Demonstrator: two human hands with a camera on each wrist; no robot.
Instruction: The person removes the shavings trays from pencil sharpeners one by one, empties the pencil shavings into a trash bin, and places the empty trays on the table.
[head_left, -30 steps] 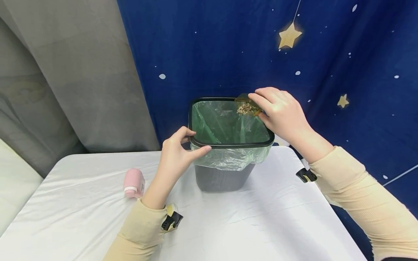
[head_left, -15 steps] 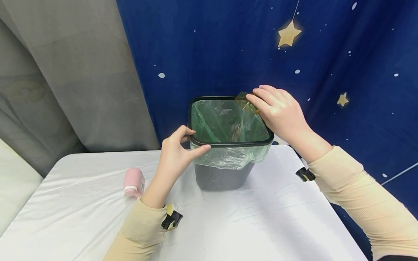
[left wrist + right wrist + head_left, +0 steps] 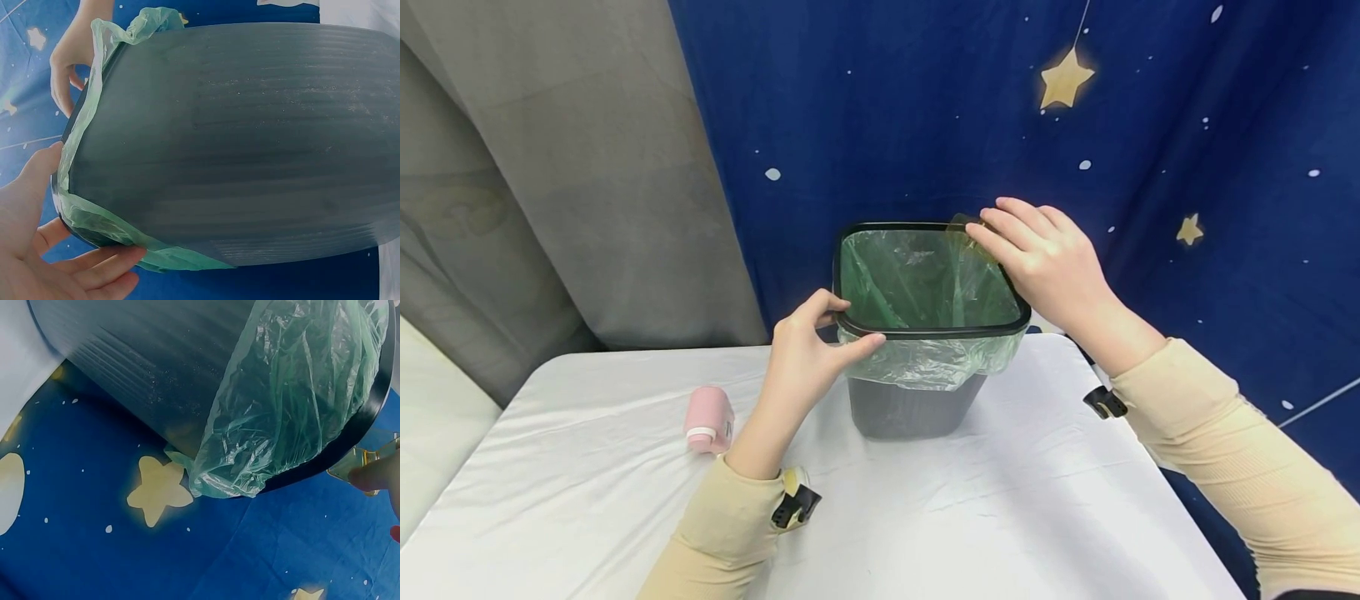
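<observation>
A dark grey trash can (image 3: 913, 412) stands upright on the table, lined with a translucent green bag (image 3: 925, 367) folded over its black rim. My left hand (image 3: 805, 346) grips the rim at the near left corner, thumb in front and fingers at the side; the left wrist view shows its fingers (image 3: 106, 269) against the liner. Over the far right corner, my right hand (image 3: 1048, 258) holds a small clear amber plastic container (image 3: 964, 225), tipped toward the opening and mostly hidden by the fingers. In the right wrist view the container (image 3: 344, 467) appears beside the black rim.
A pink bottle (image 3: 708, 418) lies left of the left forearm on the white-covered table (image 3: 880, 525). Behind the table hang a grey curtain (image 3: 587, 167) and a blue curtain with stars (image 3: 887, 108). The table's right edge runs below the right forearm.
Brown curly bits in the container have dropped into the trash can and are out of sight. The right hand has tipped the container further; the left hand keeps its place on the rim.
</observation>
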